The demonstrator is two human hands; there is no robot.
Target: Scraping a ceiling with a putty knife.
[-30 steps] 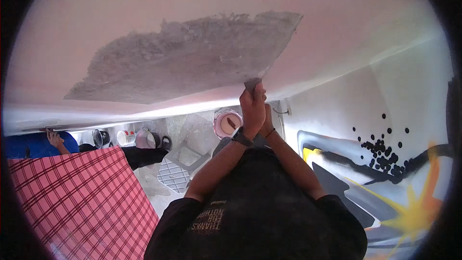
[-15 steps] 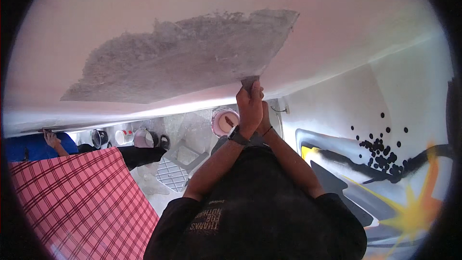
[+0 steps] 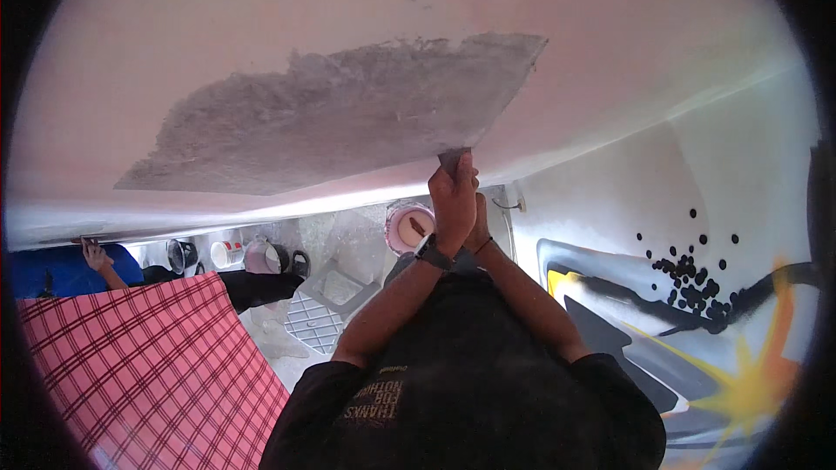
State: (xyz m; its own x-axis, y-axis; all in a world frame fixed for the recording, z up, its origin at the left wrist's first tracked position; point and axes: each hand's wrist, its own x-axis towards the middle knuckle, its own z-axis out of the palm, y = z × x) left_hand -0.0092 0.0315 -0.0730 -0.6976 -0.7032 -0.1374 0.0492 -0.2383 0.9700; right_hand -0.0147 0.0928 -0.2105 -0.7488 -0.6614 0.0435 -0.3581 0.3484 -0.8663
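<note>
My left hand (image 3: 453, 211), with a watch at its wrist, is closed round a putty knife (image 3: 452, 159). Only the knife's dark grey blade shows; the handle is hidden in the grip. The blade's edge meets the lower right part of a rough grey patch (image 3: 348, 113) on the pale pink wall (image 3: 287, 0). Close behind the left hand, and partly covered by it, is my right hand (image 3: 480, 224), with a dark band at the wrist. Its fingers are hidden, so its hold cannot be made out.
Below my hands stands a bucket (image 3: 394, 231) holding pale pink material and a brown object. A grey step stool (image 3: 344, 289) is left of my legs. Further left are several buckets, a pink checked surface (image 3: 157, 357) and another person's hand (image 3: 94, 254). A painted wall (image 3: 610, 183) rises on the right.
The wall patch and both hands appear slightly lower in view. The blade stays near the patch's lower right edge, and my left hand's grip looks the same.
</note>
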